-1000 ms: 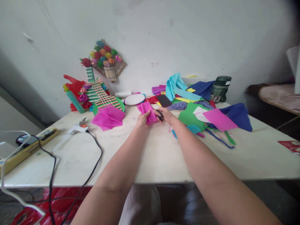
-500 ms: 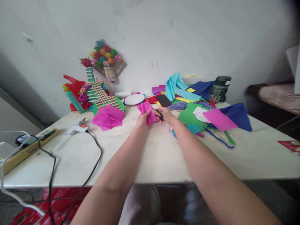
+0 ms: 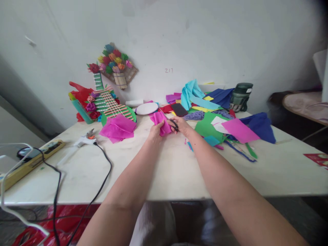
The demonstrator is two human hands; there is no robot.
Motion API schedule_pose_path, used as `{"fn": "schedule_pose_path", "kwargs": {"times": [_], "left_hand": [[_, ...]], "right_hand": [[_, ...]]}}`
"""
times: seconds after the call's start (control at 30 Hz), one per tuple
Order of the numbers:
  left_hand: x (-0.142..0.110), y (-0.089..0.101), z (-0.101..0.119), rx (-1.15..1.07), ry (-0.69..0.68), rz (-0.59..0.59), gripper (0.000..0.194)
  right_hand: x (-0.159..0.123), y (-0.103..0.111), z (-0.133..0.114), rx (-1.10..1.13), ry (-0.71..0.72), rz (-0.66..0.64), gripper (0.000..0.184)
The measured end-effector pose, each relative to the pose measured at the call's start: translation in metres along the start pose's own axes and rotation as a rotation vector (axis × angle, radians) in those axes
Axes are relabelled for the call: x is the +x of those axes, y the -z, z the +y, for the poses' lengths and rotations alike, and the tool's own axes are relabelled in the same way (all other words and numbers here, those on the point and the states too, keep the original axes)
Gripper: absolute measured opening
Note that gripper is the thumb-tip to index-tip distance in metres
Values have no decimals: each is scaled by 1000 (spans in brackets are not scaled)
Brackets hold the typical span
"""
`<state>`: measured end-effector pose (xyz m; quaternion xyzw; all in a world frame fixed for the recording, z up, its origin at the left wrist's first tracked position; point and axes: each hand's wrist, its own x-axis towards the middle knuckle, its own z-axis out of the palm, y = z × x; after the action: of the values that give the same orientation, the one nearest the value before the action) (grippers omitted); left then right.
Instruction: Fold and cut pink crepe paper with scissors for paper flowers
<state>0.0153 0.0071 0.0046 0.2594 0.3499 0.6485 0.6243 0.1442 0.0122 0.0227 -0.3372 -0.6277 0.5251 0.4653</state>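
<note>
Near the middle of the table, my left hand [image 3: 155, 131] grips a folded piece of magenta crepe paper [image 3: 159, 118], thumb on top. My right hand [image 3: 181, 125] is closed around the black handles of a pair of scissors [image 3: 174, 125]. The scissor blades point up and to the left, along the right edge of the magenta piece; whether they are cutting into it I cannot tell. More magenta crepe paper [image 3: 119, 128] lies to the left of my hands. A black phone [image 3: 179, 109] rests just beyond them.
A glue gun [image 3: 87, 139] with a black cord lies at left beside a power strip [image 3: 33, 160]. Behind stand a guitar-shaped craft [image 3: 110, 102] and a white oval piece [image 3: 147, 108]. Coloured sheets [image 3: 208, 124], purple yarn [image 3: 194, 116] and a dark green bottle [image 3: 241, 97] crowd the right.
</note>
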Motion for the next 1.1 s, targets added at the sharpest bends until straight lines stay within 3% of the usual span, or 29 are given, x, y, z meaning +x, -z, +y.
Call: {"fn": "schedule_pose_path", "kwargs": {"times": [1.1], "left_hand": [[0, 0, -1, -8, 16, -26, 20]], "right_hand": [[3, -3, 2, -21, 33, 71, 33]]}}
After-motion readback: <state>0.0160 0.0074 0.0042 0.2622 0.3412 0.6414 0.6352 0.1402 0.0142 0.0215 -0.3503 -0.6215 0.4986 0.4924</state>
